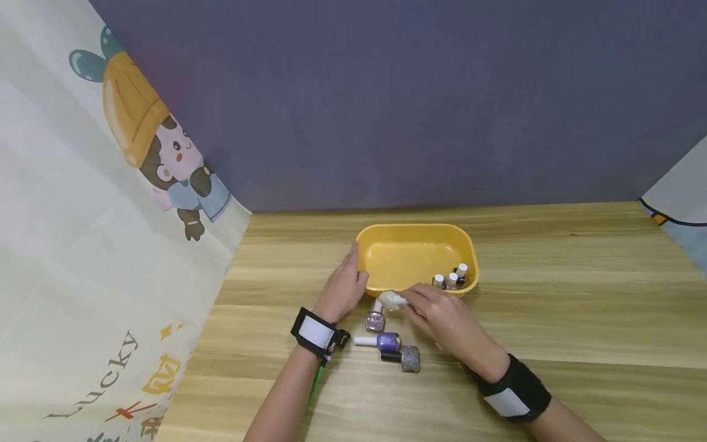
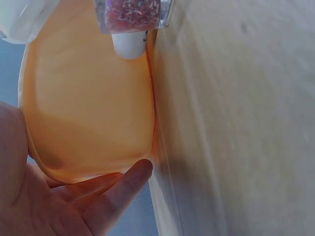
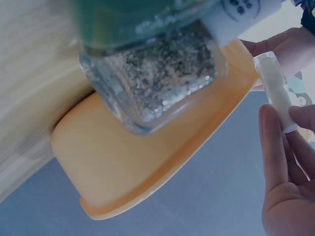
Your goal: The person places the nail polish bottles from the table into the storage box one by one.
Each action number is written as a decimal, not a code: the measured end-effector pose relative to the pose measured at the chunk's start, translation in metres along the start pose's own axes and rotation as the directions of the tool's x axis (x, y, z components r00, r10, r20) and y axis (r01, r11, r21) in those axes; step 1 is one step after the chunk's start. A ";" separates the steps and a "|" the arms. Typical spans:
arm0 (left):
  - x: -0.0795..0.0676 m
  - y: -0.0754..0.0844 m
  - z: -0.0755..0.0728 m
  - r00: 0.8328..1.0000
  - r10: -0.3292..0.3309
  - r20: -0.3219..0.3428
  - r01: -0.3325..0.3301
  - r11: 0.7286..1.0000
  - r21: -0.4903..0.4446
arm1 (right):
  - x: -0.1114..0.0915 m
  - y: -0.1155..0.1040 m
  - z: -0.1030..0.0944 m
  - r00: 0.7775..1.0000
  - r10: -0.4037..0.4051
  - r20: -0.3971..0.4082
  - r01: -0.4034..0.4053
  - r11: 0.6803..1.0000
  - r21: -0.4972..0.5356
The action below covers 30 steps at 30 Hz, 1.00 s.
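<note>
My left hand (image 1: pixel 343 285) grips the left end of a yellow plastic bin (image 1: pixel 420 229); in the left wrist view its fingers (image 2: pixel 115 199) lie against the outside of the end wall. With thumb and fingertips, my right hand (image 1: pixel 447 316) pinches a whitish nail polish bottle (image 3: pixel 271 73) by its white cap, over the bin's near side. Below it on the table lies a pink glitter nail polish (image 1: pixel 375 321) with a white cap. Closer to me are a purple nail polish (image 1: pixel 389 341) and a silver glitter one (image 1: pixel 410 358) with a black cap.
Several white-capped bottles (image 1: pixel 453 280) stand in the bin's near right corner. A green bottle (image 3: pixel 138 22) looms close in the right wrist view. Behind the wooden table (image 1: pixel 580 276) rises a dark wall (image 1: pixel 420 104); a printed curtain (image 1: pixel 110 202) hangs at left.
</note>
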<state>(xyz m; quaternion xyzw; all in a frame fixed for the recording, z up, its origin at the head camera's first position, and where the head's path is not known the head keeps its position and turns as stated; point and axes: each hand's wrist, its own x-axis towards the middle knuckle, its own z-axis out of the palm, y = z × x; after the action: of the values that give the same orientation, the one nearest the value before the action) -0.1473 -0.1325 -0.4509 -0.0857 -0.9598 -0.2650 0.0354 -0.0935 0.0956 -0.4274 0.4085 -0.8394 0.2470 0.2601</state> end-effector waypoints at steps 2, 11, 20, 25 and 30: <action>-0.002 -0.002 0.000 1.000 -0.007 -0.006 0.007 1.000 -0.005 | 0.001 -0.001 0.000 1.000 -0.005 -0.001 0.005 1.000 0.005; -0.007 -0.004 0.000 0.999 -0.042 -0.017 0.042 0.999 -0.002 | 0.003 -0.004 -0.003 1.000 -0.003 -0.018 0.004 0.999 0.038; 0.002 0.006 0.000 1.000 -0.015 -0.018 0.015 1.000 -0.022 | 0.005 0.005 -0.016 0.999 0.023 -0.047 -0.023 1.000 -0.011; 0.003 0.006 0.000 1.000 -0.015 -0.010 0.015 1.000 -0.007 | 0.005 0.006 -0.017 0.998 0.044 -0.035 -0.044 0.999 -0.006; 0.001 0.003 0.000 1.000 -0.025 -0.004 0.025 1.000 -0.004 | 0.005 0.005 -0.016 0.997 0.073 -0.027 -0.073 0.997 0.000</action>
<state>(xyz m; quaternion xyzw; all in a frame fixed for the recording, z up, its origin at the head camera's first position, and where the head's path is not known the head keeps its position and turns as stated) -0.1483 -0.1302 -0.4493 -0.0733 -0.9601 -0.2676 0.0341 -0.0960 0.1060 -0.4133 0.3742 -0.8503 0.2612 0.2623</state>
